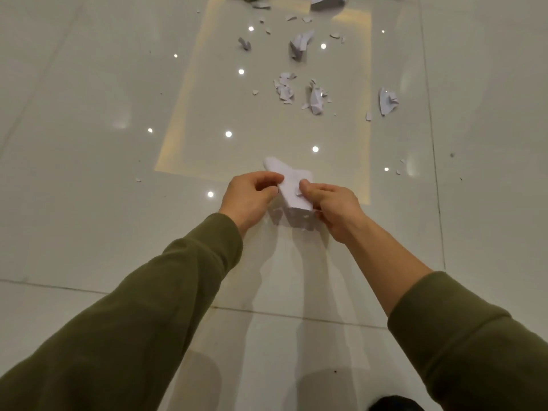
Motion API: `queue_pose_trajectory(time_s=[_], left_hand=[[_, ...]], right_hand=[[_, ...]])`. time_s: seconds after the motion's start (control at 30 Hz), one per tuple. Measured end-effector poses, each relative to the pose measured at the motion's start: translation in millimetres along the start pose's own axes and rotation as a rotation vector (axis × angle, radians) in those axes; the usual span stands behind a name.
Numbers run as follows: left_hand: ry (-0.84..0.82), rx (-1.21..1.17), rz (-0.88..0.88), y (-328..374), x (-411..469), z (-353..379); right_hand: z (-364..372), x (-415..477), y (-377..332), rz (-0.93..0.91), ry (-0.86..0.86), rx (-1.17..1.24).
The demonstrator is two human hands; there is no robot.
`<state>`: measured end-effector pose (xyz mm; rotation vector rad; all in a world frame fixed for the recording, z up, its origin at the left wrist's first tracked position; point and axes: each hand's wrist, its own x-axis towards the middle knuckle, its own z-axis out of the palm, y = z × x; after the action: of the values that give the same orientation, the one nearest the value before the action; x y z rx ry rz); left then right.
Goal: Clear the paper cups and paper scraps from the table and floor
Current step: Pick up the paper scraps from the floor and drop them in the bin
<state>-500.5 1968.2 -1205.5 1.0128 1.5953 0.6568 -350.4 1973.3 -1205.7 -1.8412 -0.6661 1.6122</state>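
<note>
A bundle of white paper scraps (292,188) is held between both hands just above the glossy floor. My left hand (250,197) pinches its left edge with thumb and fingers curled. My right hand (332,209) grips the right side, thumb pressed on top. Further ahead, several torn white scraps lie scattered on the tiles: a cluster (285,88), a crumpled piece (315,97), another piece (387,100) to the right, and a larger piece (300,44) beyond. No paper cup is clearly visible.
The cream tile floor (89,173) reflects ceiling lights. Tiny paper bits lie at left (138,180) and right (398,172). More white paper (327,1) sits at the top edge. A dark shoe tip (394,404) shows at the bottom.
</note>
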Motion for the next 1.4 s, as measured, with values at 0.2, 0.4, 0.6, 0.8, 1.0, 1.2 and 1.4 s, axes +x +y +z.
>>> queue_pose_trajectory(time_s=[0.2,0.4,0.6,0.8,1.0,1.2,1.4], left_hand=[[0.155,0.294,0.032,-24.8,-6.5,-49.7],[0.075,0.415,-0.031,-54.9,-27.0,-73.8],[0.151,0.661,0.089,-57.3,-27.1,-65.5],[0.153,0.736,0.186,-54.2,-15.1,-42.8],[-0.049,0.731,0.335,-34.0,-9.9,17.6],[-0.126,0.862,0.463,-22.0,-2.9,52.7],[-0.142,0.965,0.616,-30.2,-6.2,63.2]], right_hand=[[-19.6,-2.3,12.3,-0.129,0.166,-0.053],[-27.6,-7.8,29.1,-0.133,0.250,0.054],[-27.7,-13.1,34.6,-0.099,0.242,0.204],[-33.3,-10.9,39.7,0.053,0.295,0.214],[-37.6,-14.5,52.1,0.050,0.345,0.033],[-52.7,-10.5,53.5,0.020,0.463,0.051],[-58.8,-6.2,61.7,0.053,0.430,0.111]])
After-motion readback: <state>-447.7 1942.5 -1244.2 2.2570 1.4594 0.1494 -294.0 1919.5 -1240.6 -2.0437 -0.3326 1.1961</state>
